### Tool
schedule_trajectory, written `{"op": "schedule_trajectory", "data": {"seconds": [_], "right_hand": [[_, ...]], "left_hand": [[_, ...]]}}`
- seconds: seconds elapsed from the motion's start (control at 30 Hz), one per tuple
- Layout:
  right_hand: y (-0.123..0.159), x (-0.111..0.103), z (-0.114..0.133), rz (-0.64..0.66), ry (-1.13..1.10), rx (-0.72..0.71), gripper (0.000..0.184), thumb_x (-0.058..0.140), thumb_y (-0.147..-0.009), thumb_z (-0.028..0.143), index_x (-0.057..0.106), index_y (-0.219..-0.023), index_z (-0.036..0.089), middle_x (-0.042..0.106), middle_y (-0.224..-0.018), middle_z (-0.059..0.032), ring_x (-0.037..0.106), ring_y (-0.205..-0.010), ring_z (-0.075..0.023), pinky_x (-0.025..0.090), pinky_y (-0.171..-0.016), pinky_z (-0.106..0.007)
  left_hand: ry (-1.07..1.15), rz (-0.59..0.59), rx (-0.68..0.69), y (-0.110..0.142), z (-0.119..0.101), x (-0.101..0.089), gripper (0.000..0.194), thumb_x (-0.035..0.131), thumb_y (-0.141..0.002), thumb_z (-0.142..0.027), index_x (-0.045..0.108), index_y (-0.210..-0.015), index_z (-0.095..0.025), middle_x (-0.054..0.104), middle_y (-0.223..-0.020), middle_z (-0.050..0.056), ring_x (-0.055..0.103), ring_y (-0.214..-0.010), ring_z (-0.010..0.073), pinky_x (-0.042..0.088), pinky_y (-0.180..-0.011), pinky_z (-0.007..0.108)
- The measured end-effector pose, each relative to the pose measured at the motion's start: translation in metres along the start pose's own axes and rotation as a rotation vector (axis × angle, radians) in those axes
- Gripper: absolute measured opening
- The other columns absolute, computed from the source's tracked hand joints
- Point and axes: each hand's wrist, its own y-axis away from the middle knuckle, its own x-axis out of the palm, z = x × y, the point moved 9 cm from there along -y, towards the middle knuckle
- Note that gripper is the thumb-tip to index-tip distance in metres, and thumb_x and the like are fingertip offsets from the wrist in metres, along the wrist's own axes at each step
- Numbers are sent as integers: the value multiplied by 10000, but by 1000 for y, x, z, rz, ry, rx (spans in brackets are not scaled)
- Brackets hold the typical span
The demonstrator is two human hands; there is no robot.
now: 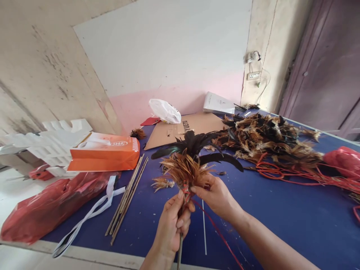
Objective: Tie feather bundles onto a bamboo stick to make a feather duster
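Above the blue table I hold a partly bound feather duster point(182, 167), its brown feathers and long black plumes fanned out at the top. My left hand point(173, 221) is wrapped round its thin stick point(179, 249), just under the feathers. My right hand point(216, 195) is closed at the base of the feathers, its thumb and fingers pinching brown feathers beside the red binding. A red string point(218, 228) runs from the binding down towards the table's near edge. A few small brown feathers point(163, 183) lie just behind my left hand.
A heap of brown and black feathers point(261, 135) lies at the back right, with tangled red string point(292, 178) before it. Left are thin sticks point(126, 202), an orange bag point(107, 155) and a red plastic bag point(56, 206). Behind lies a cardboard sheet point(194, 123).
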Motion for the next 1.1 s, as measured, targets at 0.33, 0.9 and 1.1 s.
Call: {"op": "schedule_trajectory", "data": {"seconds": [0.33,0.9,1.1], "right_hand": [[7,9,-16,-30,-127,-11,143,552,-766,287,589,-751,150,596,-705,-8,555,-713,-143,447,-669,-232],[7,20,-26,38,-270,220,287,598,-718,390,560,-874,152,625,-779,-24,585,-632,-131,471,-510,-222],[36,40,-50,311,-462,569,361,567,-723,500,543,-732,140,344,-422,101,171,-323,-10,108,-317,-158]], "left_hand": [[37,-7,29,0,-3,-4,300,542,-768,-411,466,-634,-153,364,-459,-79,174,-306,-1,91,-291,142],[-123,-46,82,4,-13,0,298,618,-712,-388,447,-633,-157,341,-475,-91,189,-326,-11,110,-307,128],[-117,-62,81,7,-18,-7,252,613,-719,-385,545,-741,-143,350,-490,-82,188,-335,-9,102,-314,133]]}}
